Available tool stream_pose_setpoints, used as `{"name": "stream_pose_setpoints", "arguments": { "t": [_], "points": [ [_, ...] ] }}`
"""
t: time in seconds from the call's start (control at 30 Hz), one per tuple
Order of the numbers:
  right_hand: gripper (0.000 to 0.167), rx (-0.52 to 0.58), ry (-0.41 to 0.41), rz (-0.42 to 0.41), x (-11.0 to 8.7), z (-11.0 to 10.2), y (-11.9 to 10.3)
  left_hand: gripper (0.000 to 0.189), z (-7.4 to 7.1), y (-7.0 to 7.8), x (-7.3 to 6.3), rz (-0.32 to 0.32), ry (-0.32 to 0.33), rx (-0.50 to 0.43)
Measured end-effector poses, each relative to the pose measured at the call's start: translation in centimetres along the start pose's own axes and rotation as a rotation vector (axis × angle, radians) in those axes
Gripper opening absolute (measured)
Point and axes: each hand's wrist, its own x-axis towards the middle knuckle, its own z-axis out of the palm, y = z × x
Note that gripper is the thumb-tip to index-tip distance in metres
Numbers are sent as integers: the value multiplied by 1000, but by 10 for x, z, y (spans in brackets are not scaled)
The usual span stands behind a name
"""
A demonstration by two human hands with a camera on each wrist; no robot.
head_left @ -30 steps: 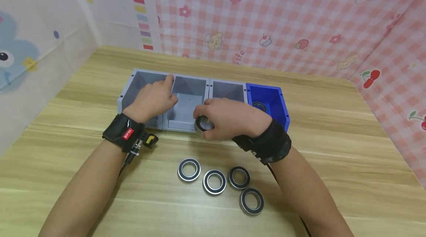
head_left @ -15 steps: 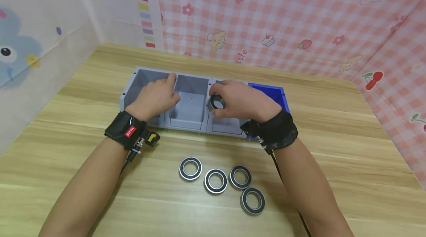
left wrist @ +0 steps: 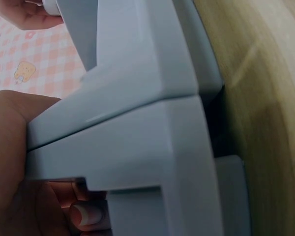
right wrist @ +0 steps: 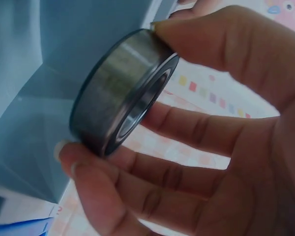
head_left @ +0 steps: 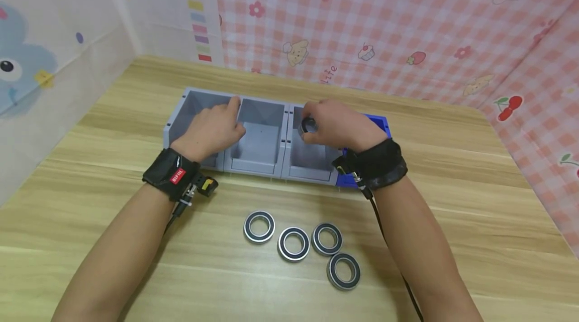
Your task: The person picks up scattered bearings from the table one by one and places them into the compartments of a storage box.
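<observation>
Steel-banded bearing (head_left: 308, 125), pinched between the thumb and fingers of the right hand (head_left: 339, 123) and tilted over the third grey bin (head_left: 309, 173), counted from the left. Being a ring, it has no long axis; what matters is the slant of its face and its place at the fingertips, just right of the divider shared with the second bin (head_left: 253, 167). The left hand (head_left: 210, 131) lies farther off, to the bearing's left, gripping the adjoining walls (left wrist: 113, 128) of the first two bins. Four loose bearings (head_left: 294, 244) lie flat on the tabletop (head_left: 203, 277), nearer the person; the blue bin (head_left: 379, 121) closes the row at right. The right wrist view exposes the outer band, and the left wrist view the fingers tucked behind the wall, both obscured from the head. Whether the bearing hangs below the rim cannot be told.
</observation>
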Motion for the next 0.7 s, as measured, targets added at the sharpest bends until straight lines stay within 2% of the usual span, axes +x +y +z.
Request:
{"name": "stream_pose_setpoints", "arguments": {
  "t": [0.1, 0.37, 0.7],
  "points": [
    [45, 15, -10, 10, 6, -1, 1, 52, -1, -1, 0, 1, 3, 3],
    [23, 22, -42, 13, 21, -2, 0, 51, -1, -2, 0, 10, 14, 10],
    [19, -21, -92, 89, 39, 9, 2, 50, -2, 0, 0, 16, -1, 5]
  ]
}}
